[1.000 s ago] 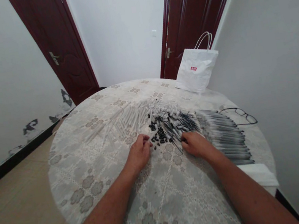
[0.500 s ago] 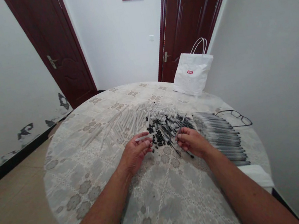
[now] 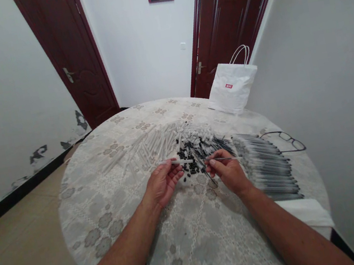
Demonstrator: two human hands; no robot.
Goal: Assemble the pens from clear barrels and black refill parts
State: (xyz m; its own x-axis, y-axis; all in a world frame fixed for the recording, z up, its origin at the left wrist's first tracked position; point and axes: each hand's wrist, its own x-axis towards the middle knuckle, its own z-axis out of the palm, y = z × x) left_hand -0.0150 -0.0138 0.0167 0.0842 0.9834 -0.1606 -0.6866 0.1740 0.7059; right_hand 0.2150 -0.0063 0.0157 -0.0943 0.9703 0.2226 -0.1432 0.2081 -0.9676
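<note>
My left hand (image 3: 163, 184) pinches a translucent pen barrel (image 3: 185, 161), which lies level and points right. My right hand (image 3: 228, 172) is closed on a thin pen refill (image 3: 224, 158), its tip directed at the barrel's right end. Whether the two touch is too small to make out. Beneath and between the hands are small black pen parts (image 3: 188, 167) in a loose heap. Dark refills (image 3: 220, 143) lie just beyond my right hand, and small whitish parts (image 3: 200, 132) are piled behind them. Clear barrels (image 3: 152, 147) spread out beyond my left hand.
Several pens (image 3: 268, 164) lie in a row at the right, beside a pair of glasses (image 3: 291, 142). A white paper bag (image 3: 232, 88) stands at the back right. Near the right edge is a white box-like object (image 3: 306, 212). A patterned cloth (image 3: 116, 253) covers the round table.
The refill in my right hand has turned level and its tip is now toward the barrel. My left hand's grip has shifted, with the barrel extending farther right. The view has shifted slightly.
</note>
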